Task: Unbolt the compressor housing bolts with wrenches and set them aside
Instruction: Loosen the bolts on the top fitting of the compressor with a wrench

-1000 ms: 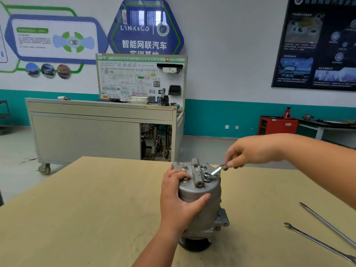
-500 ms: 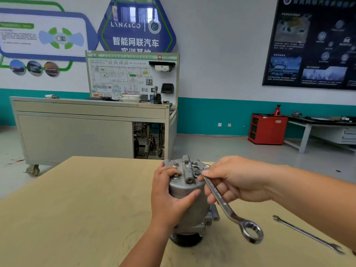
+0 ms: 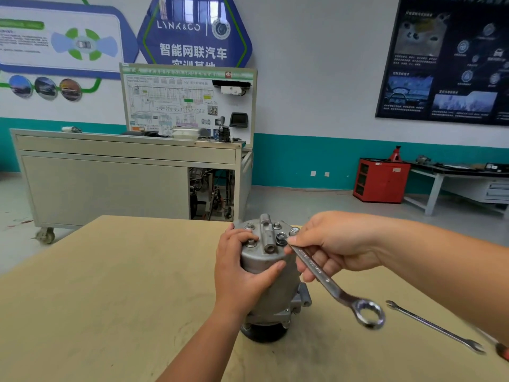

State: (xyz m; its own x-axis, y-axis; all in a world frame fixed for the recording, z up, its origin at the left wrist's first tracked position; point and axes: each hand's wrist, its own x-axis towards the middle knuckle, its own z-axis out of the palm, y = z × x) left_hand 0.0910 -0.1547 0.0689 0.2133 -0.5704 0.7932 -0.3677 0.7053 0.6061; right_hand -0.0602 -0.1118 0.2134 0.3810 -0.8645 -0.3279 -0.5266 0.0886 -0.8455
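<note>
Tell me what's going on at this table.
A person steadies an upright compressor on the wooden table, the left hand gripping its housing. The right hand holds a combination wrench, its far end at a bolt on top, the ring end hanging free. The other top bolts look seated. A spare wrench lies on the table to the right.

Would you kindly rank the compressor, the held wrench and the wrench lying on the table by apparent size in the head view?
1. compressor
2. held wrench
3. table wrench: similar length, clearly slimmer
</note>
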